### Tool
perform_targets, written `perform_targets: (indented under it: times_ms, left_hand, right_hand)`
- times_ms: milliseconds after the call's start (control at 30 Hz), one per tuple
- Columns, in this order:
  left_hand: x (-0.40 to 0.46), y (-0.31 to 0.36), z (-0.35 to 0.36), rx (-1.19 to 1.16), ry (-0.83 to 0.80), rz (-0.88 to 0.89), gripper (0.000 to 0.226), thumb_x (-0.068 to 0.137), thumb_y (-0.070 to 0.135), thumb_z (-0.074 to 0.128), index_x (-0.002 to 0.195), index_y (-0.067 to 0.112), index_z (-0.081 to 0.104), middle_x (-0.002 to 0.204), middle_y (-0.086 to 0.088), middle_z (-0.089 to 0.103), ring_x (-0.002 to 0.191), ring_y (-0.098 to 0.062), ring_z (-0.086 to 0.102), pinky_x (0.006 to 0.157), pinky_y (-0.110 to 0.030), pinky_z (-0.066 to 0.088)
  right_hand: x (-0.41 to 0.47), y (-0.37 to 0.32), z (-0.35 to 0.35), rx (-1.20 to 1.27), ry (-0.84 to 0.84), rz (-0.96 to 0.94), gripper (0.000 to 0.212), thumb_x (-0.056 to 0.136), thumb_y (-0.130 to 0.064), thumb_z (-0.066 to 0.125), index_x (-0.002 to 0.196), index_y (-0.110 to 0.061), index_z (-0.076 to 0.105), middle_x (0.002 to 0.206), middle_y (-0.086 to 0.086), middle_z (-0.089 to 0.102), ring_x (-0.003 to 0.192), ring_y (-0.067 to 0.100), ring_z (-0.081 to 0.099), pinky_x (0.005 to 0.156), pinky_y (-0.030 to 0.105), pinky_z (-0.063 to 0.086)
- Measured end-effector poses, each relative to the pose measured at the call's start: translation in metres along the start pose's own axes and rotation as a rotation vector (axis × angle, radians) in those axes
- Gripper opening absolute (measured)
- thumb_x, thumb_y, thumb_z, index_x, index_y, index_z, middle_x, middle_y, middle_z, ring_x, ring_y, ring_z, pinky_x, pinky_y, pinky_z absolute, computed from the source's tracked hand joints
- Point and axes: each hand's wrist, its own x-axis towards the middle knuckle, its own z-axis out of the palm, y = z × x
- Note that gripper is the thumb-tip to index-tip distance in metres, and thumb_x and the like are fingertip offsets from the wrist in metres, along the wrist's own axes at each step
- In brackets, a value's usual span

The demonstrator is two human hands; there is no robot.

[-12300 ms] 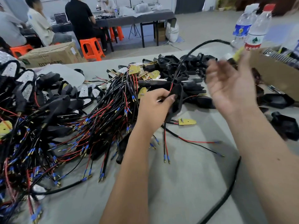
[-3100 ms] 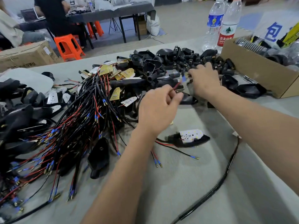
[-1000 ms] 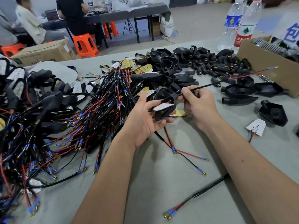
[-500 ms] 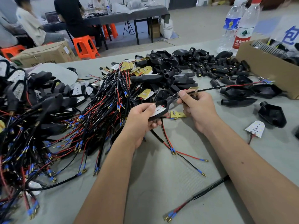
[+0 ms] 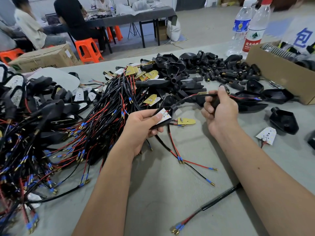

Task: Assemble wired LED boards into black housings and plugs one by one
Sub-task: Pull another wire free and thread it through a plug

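Left hand (image 5: 142,126) pinches the housing (image 5: 167,116) with the LED board (image 5: 163,116) face up above the tabletop (image 5: 170,193), so the right hand (image 5: 221,113), grip closed round the cable (image 5: 187,97), can probably pull the slack through.

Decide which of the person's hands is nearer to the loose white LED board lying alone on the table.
Right. The right hand is nearer the loose LED board, which lies to its right. The left hand is farther off, beyond the right hand.

I see bright, even indoor light with soft shadows under both forearms on the table (image 5: 170,193); wide-angle bending at the edges, slight softness far back.
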Motion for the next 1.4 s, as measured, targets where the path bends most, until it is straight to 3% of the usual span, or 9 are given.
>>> perform_targets:
  times_ms: [233,400,567,767,867,1067,1233,1333,1400]
  left_hand:
    - [0.001,-0.001,-0.001,-0.031,0.017,0.013,0.019,0.100,0.007,0.063,0.114,0.005,0.075,0.082,-0.004,0.072,0.063,-0.015,0.058,0.050,-0.014,0.044]
    - [0.002,-0.002,0.002,-0.007,0.037,0.031,0.018,0.100,0.005,0.064,0.111,0.010,0.077,0.083,-0.004,0.074,0.059,-0.015,0.056,0.049,-0.015,0.043]
    - [0.001,-0.003,0.003,0.023,0.044,0.057,0.018,0.099,0.007,0.066,0.105,0.017,0.079,0.081,-0.011,0.072,0.058,-0.017,0.054,0.050,-0.016,0.044]
    - [-0.005,0.006,-0.003,0.124,-0.028,0.019,0.015,0.097,0.008,0.068,0.106,0.014,0.078,0.087,-0.011,0.078,0.063,-0.021,0.069,0.056,-0.019,0.054]
    - [-0.010,0.016,-0.012,0.229,-0.142,-0.012,0.011,0.090,0.021,0.078,0.096,0.012,0.080,0.088,-0.013,0.079,0.072,-0.020,0.074,0.060,-0.021,0.055]
    - [-0.003,0.030,-0.005,0.427,0.136,0.237,0.014,0.097,0.026,0.071,0.093,0.016,0.080,0.090,-0.004,0.079,0.088,-0.022,0.074,0.083,-0.037,0.062]
    - [0.022,0.043,0.042,0.587,0.183,0.412,0.016,0.096,0.027,0.070,0.105,0.017,0.079,0.092,0.012,0.075,0.084,0.006,0.067,0.075,-0.006,0.048]
    - [0.037,0.048,0.068,0.477,0.157,0.351,0.017,0.099,0.022,0.068,0.111,0.016,0.076,0.096,0.004,0.077,0.084,-0.001,0.070,0.077,-0.012,0.051]
    - [0.042,0.050,0.074,0.265,0.155,0.324,0.016,0.102,0.015,0.061,0.104,0.012,0.076,0.086,-0.003,0.079,0.071,-0.011,0.070,0.068,-0.022,0.056]
  right_hand:
    - [-0.002,0.003,0.002,-0.284,-0.048,-0.104,0.026,0.105,-0.024,0.059,0.082,-0.012,0.067,0.066,0.002,0.059,0.042,0.009,0.030,0.039,0.020,0.022]
    - [0.001,0.004,0.001,-0.292,-0.037,-0.144,0.032,0.105,-0.030,0.058,0.075,-0.018,0.061,0.060,-0.003,0.054,0.042,0.008,0.028,0.040,0.020,0.022]
    - [-0.003,0.014,0.004,-0.276,-0.253,-0.098,0.024,0.103,-0.022,0.062,0.082,-0.011,0.067,0.069,0.004,0.062,0.041,0.008,0.029,0.039,0.020,0.027]
    - [-0.001,0.011,0.001,-0.389,-0.245,-0.032,0.019,0.103,-0.020,0.062,0.087,-0.010,0.062,0.063,0.002,0.061,0.042,0.008,0.027,0.041,0.020,0.025]
    - [-0.004,0.013,0.003,-0.397,-0.364,0.030,0.022,0.104,-0.017,0.060,0.085,-0.008,0.065,0.065,0.005,0.063,0.039,0.007,0.027,0.038,0.019,0.024]
    - [-0.015,0.022,0.006,-0.802,-0.577,-0.110,0.025,0.098,-0.023,0.068,0.077,-0.010,0.070,0.067,0.014,0.068,0.044,0.011,0.044,0.044,0.021,0.036]
    - [-0.020,0.028,0.010,-1.092,-0.714,-0.196,0.027,0.095,-0.023,0.072,0.075,-0.005,0.066,0.061,0.003,0.071,0.052,0.016,0.064,0.054,0.031,0.049]
    - [-0.022,0.027,0.011,-1.181,-0.751,-0.245,0.034,0.091,-0.028,0.077,0.070,-0.005,0.065,0.057,0.001,0.068,0.048,0.009,0.059,0.049,0.029,0.043]
    - [-0.023,0.025,0.010,-1.196,-0.784,-0.255,0.037,0.090,-0.034,0.078,0.071,-0.005,0.065,0.061,0.004,0.070,0.051,0.013,0.059,0.053,0.033,0.046]
